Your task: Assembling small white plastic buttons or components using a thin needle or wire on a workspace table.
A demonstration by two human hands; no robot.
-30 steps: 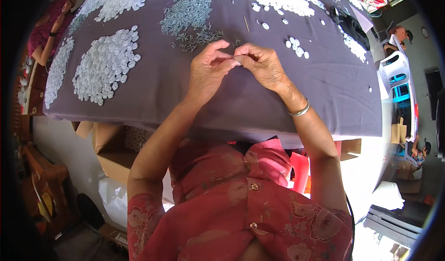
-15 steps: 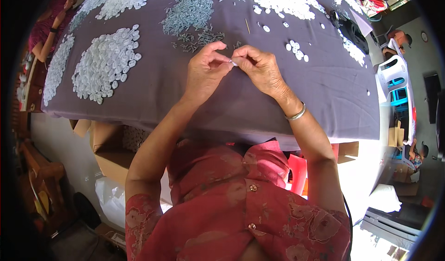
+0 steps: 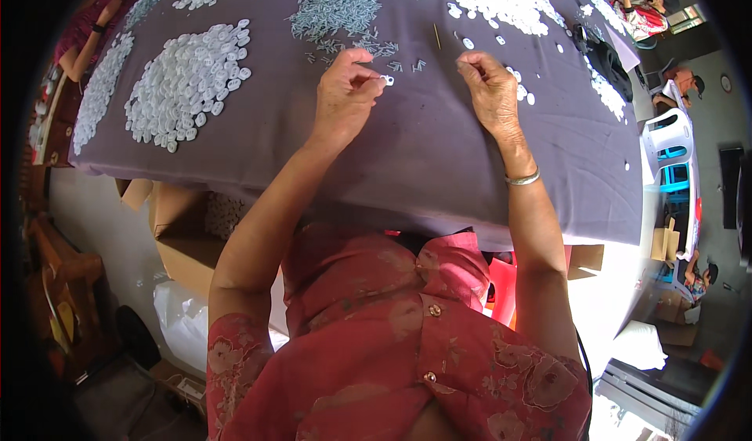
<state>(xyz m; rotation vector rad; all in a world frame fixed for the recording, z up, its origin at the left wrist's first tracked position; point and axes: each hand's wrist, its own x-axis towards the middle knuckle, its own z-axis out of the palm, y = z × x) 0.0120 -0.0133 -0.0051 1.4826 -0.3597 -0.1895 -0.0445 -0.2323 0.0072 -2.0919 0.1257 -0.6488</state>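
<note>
My left hand [image 3: 345,92] pinches a small white plastic piece [image 3: 388,81] between thumb and fingertips, above the dark cloth. Apart from it, to the right, my right hand [image 3: 491,92] has its thumb and fingers pressed together; whatever may be in that pinch is too small to make out. Just beside the right hand lie several white oval pieces [image 3: 530,99], partly hidden by it. Beyond my left hand spreads a heap of small grey screw-like pins [image 3: 333,6], with a few loose pins [image 3: 417,66] nearer the hands.
A big pile of white pieces [image 3: 184,88] lies on the left of the cloth-covered table [image 3: 313,182], another white pile [image 3: 489,2] at the far right. A thin yellowish stick [image 3: 437,37] lies between. Co-workers sit around; a cardboard box [image 3: 184,229] stands below the table edge.
My hands have come apart: the right has moved away to the right, while the left keeps the white piece. The view has shifted slightly.
</note>
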